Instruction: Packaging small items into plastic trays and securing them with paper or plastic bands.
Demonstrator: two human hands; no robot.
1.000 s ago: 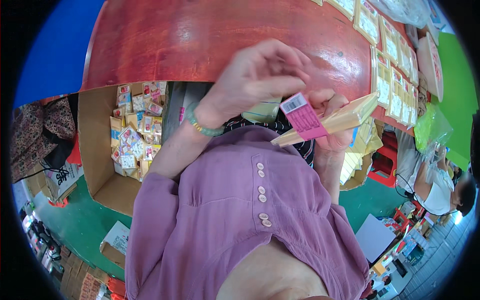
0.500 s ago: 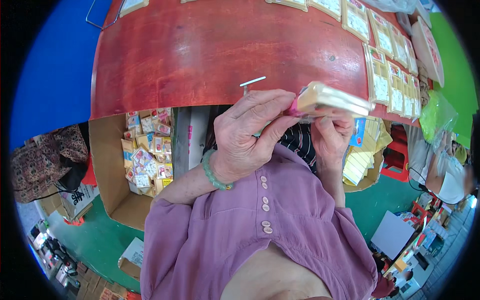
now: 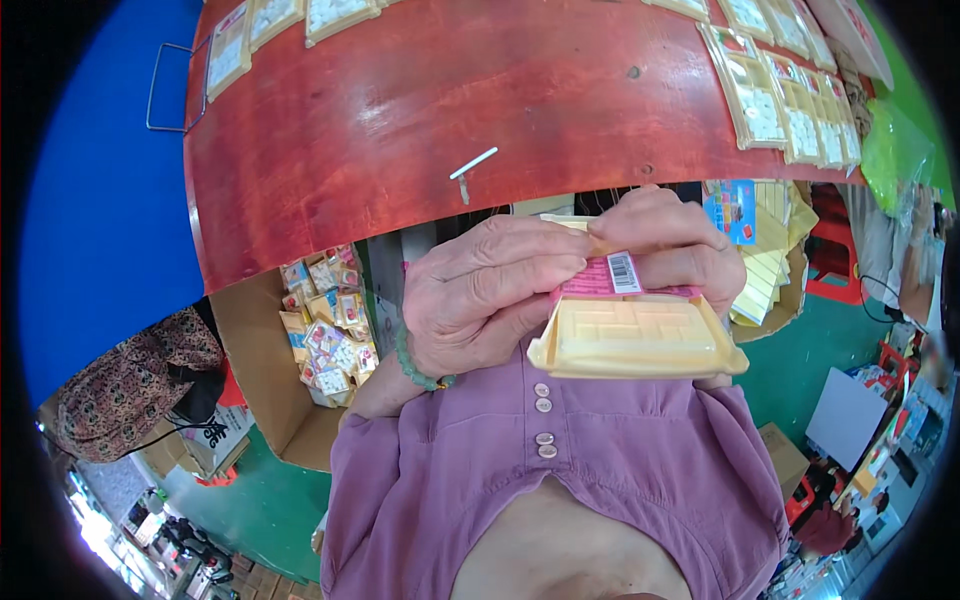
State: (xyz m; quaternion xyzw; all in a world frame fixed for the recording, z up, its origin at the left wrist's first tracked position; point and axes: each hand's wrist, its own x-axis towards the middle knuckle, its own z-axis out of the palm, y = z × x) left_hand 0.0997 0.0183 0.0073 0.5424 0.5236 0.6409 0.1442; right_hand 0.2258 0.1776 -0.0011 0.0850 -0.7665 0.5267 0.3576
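Since half-second-earlier frame, both hands drop lower, closer to chest; tray turns flat face toward camera. Red table beyond, filled trays along far edge. Cream tray at chest height, pink label on top rim. Left hand clamps tray's left end; right hand pinches label. Judgement: labelling midway, tray not yet laid down.

Both hands are raised close in front of the chest, side by side and touching. The left hand has its back toward the camera, fingers curled rightward in a grip. The right hand sits just beyond it, fingers bent and pinching downward.
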